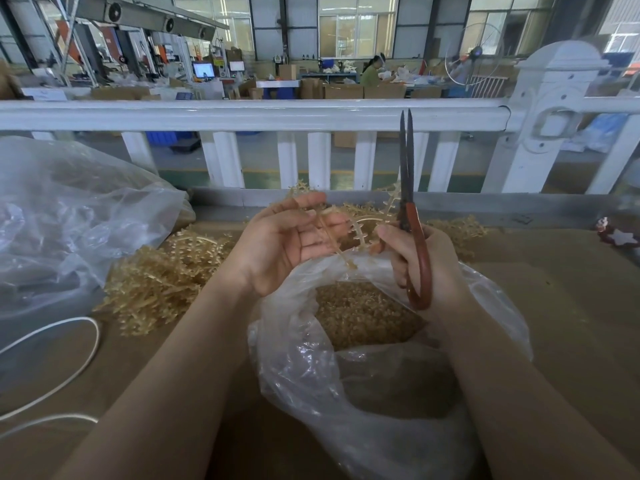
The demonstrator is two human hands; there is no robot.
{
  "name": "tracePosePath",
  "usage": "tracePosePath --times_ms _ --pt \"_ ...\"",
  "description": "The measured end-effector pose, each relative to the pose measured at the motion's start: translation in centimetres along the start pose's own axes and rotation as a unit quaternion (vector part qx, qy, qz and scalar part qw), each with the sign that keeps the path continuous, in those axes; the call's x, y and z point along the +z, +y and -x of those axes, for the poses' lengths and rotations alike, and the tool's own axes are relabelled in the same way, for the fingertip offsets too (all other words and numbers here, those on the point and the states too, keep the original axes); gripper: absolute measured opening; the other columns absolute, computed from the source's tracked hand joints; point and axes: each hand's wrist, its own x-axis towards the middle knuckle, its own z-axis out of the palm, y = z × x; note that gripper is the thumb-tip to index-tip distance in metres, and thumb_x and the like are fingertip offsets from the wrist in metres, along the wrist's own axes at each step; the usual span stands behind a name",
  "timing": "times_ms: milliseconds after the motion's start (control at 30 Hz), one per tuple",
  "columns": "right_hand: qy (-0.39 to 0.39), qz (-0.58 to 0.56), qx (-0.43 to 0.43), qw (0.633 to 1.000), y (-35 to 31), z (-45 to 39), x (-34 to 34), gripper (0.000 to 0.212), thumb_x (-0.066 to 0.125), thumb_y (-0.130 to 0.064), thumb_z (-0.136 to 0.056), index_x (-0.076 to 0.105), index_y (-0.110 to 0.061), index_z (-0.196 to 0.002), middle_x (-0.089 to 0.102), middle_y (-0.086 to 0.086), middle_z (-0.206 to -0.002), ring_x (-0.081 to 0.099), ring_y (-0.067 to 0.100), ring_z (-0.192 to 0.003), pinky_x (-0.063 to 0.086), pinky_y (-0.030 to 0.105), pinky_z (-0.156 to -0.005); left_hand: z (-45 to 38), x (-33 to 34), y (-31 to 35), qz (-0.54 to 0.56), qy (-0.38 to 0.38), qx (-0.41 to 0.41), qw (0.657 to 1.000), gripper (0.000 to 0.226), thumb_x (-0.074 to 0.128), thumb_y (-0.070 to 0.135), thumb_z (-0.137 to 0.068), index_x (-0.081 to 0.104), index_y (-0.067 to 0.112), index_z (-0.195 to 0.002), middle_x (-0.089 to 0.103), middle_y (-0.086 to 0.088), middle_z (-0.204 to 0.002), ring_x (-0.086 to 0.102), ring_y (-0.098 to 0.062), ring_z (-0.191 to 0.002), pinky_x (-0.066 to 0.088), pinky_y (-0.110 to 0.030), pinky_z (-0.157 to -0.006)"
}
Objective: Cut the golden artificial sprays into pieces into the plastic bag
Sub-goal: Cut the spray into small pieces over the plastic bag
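a golden spray [360, 223] hangs over the open plastic bag [298, 358], pinched in the left hand [280, 244]. the right hand [426, 268] grips nearly closed scissors [408, 188], points up. cut pieces [363, 313] fill the bag's bottom; a pile of uncut sprays [162, 278] waits beside it.

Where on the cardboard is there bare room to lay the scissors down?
Bare cardboard lies right of the open plastic bag, short of the star ornament. The left is crowded: spray pile, white cord, second bag. Scissors sit in the right hand.
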Motion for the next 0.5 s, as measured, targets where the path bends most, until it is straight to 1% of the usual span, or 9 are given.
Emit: tracePosePath --times_ms 100,200,267,400,500 --pt "-0.002 -0.013 -0.003 1.000 0.2 -0.2 -0.1 0.021 0.067 -0.016 -0.096 0.065 0.000 -0.083 0.058 -0.004 -0.051 0.035 0.009 -0.032 0.025 0.022 -0.033 0.1 0.1 0.2 0.000 0.007 -0.002 1.000 0.035 0.036 -0.003 -0.100 0.049 -0.001 -0.132 0.073 -0.023 -0.098 0.074 -0.031 -0.091 0.063 -0.036 -0.073" --pt "0.002 -0.024 0.001 1.000 0.5 -0.5 -0.2 0.021 0.069 -0.017 -0.095 0.067 -0.005 -0.078 0.058 0.000 -0.053 0.035 0.009 -0.032 0.025 0.022 -0.032 0.2 0.3 0.4 -0.006 0.007 -0.002 1.000 0.036 0.036 -0.002 -0.101 0.050 0.000 -0.134 0.072 -0.023 -0.102 0.074 -0.031 -0.093 0.062 -0.035 -0.072" --pt "-0.002 -0.030 0.002 1.000 0.7 -0.6 -0.3 0.021 0.069 -0.018 -0.094 0.067 -0.005 -0.078 0.058 -0.001 -0.053 0.035 0.009 -0.032 0.025 0.022 -0.032 0.3 0.2 0.6 -0.008 0.011 -0.002 1.000 0.036 0.036 0.000 -0.101 0.050 0.001 -0.134 0.072 -0.024 -0.105 0.073 -0.032 -0.095 0.062 -0.035 -0.070" --pt "-0.010 -0.046 -0.008 0.999 1.1 -0.8 -0.6 0.019 0.069 -0.017 -0.094 0.069 -0.006 -0.078 0.067 0.007 -0.065 0.036 0.009 -0.033 0.026 0.022 -0.033 0.3 0.0 0.7 -0.008 0.017 0.006 1.000 0.035 0.037 0.001 -0.101 0.051 0.002 -0.133 0.071 -0.024 -0.108 0.073 -0.032 -0.096 0.062 -0.036 -0.071" --pt "-0.022 -0.058 -0.011 0.998 1.4 -0.9 -0.8 0.013 0.068 -0.015 -0.094 0.071 -0.006 -0.085 0.071 0.012 -0.076 0.036 0.010 -0.036 0.027 0.022 -0.034 0.3 -0.2 0.9 -0.015 0.015 0.013 1.000 0.033 0.037 0.002 -0.102 0.054 0.004 -0.130 0.072 -0.023 -0.108 0.073 -0.031 -0.098 0.062 -0.036 -0.071"
